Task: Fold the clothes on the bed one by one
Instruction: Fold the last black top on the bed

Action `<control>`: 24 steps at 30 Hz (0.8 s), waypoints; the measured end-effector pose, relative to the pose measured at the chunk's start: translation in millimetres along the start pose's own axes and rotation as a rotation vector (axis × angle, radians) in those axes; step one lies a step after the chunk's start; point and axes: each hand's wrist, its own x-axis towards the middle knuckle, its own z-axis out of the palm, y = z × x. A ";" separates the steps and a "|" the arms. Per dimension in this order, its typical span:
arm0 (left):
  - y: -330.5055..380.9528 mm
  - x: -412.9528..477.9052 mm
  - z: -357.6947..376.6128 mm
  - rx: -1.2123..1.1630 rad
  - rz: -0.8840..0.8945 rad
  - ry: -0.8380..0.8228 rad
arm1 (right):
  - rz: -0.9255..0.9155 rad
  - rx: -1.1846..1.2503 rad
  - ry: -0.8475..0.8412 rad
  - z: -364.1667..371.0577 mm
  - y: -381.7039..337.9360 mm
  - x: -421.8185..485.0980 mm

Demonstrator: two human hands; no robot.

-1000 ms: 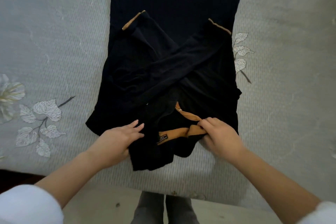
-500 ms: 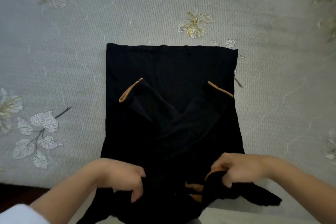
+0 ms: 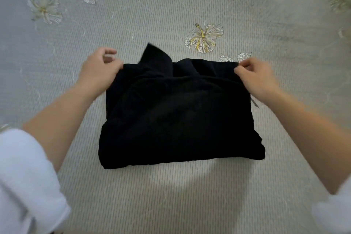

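While our left grip (image 3: 98,70) pinches the far-left corner of the folded black garment (image 3: 178,116) on the bed (image 3: 171,195), a flap (image 3: 153,54) pokes out; our right grip (image 3: 254,78) pinches the far-right corner, so we judge an uneven release could skew the fold.

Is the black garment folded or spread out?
Folded. The garment lies doubled into a compact rectangle on the bed, the left hand and right hand pinching its far corners. One flap sticks out at the far edge.

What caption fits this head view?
Left hand and right hand hold far corners of a folded black cloth garment on a flowered grey bedspread.
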 end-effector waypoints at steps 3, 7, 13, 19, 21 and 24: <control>-41.2 -24.5 21.9 0.260 0.076 0.083 | -0.014 -0.201 -0.010 14.8 32.5 -14.7; -77.4 -83.6 52.4 0.546 0.254 -0.012 | 0.120 -0.187 0.043 24.7 63.8 -47.8; -93.8 -121.1 92.9 0.764 0.430 -0.201 | 0.285 -0.067 0.022 36.1 80.9 -91.1; -103.0 -119.4 102.5 0.887 0.376 -0.252 | 0.221 0.064 -0.027 6.9 95.9 -105.8; -100.4 -125.0 104.3 0.873 0.372 -0.269 | 0.245 0.012 -0.091 1.9 110.5 -116.2; -86.0 -144.3 113.7 0.792 0.363 -0.283 | 0.298 0.033 -0.172 1.2 128.0 -130.5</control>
